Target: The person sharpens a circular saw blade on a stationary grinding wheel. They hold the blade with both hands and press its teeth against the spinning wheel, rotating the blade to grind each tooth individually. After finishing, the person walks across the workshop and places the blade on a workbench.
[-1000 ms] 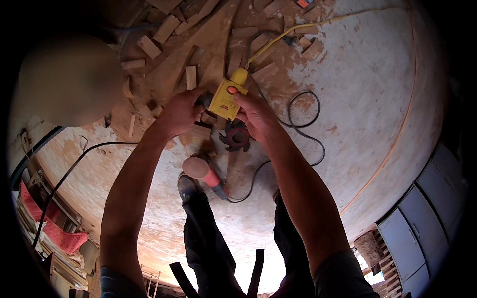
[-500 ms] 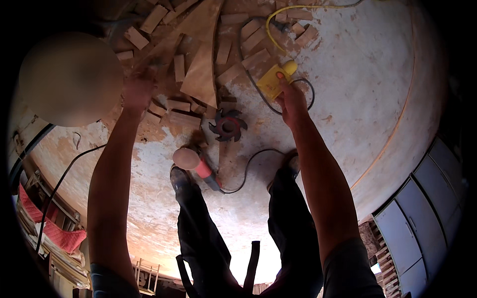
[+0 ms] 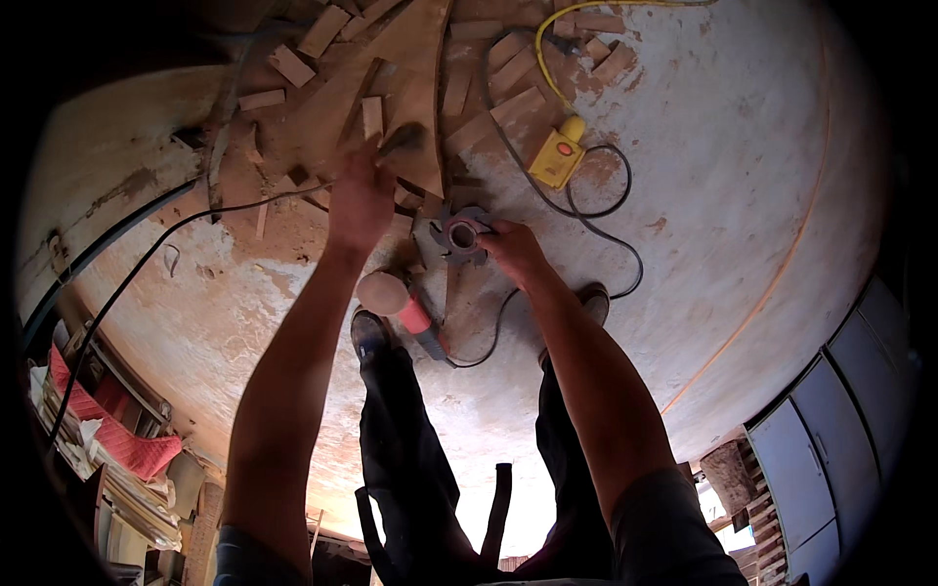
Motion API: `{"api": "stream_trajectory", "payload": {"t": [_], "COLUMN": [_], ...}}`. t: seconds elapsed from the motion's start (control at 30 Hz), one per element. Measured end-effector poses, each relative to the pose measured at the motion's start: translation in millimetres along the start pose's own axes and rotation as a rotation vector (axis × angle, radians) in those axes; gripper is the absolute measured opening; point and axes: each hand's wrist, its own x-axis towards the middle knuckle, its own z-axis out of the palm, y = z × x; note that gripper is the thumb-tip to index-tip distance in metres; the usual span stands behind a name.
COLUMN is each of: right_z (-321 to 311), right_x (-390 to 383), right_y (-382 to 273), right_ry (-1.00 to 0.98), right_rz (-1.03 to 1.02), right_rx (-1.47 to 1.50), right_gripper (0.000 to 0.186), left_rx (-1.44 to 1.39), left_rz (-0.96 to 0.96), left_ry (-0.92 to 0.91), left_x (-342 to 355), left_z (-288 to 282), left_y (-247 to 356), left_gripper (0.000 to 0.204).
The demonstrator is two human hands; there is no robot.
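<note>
My right hand [image 3: 515, 251] pinches the rim of a toothed cutter head [image 3: 475, 216], a dark disc with hooked teeth and a round central hole. It is just above or on the floor; I cannot tell which. My left hand [image 3: 360, 207] is closed over the wood pieces, with a dark, blurred object [image 3: 403, 140] at its fingertips whose kind I cannot make out. A black cord [image 3: 195, 217] runs up to that hand from the left. Below lies a red and black angle grinder [image 3: 414, 315] with a round tan disc, beside my left shoe [image 3: 369, 335].
Wooden blocks [image 3: 291, 65] and a long curved board [image 3: 415, 88] cover the floor ahead. A yellow switch box [image 3: 556, 161] with a red button sits to the right, joined to yellow and black cables. Grey cabinets [image 3: 799, 449] stand at right, red cloth [image 3: 137, 444] at left.
My right hand has left the yellow switch box and taken hold of the cutter head. My left hand has moved right. The large blurred round shape at upper left is gone from view.
</note>
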Motion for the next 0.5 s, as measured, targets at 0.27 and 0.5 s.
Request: {"api": "stream_trajectory", "payload": {"t": [0.27,0.5], "right_z": [-12.0,29.8], "right_x": [-178.7,-438.5], "right_y": [-76.7,-185.8], "right_ry": [-0.198,-0.577], "right_rz": [0.198,0.107], "right_rx": [0.354,0.370], "right_gripper": [0.026,0.020], "left_rx": [-1.006,-1.526], "left_rz": [-1.031,-1.008], "left_ry": [-0.293,-0.031], "left_x": [-256.3,-442.6], "left_z": [-108.0,-273.7], "left_y": [97.2,233.5], "left_gripper": [0.063,0.050]}}
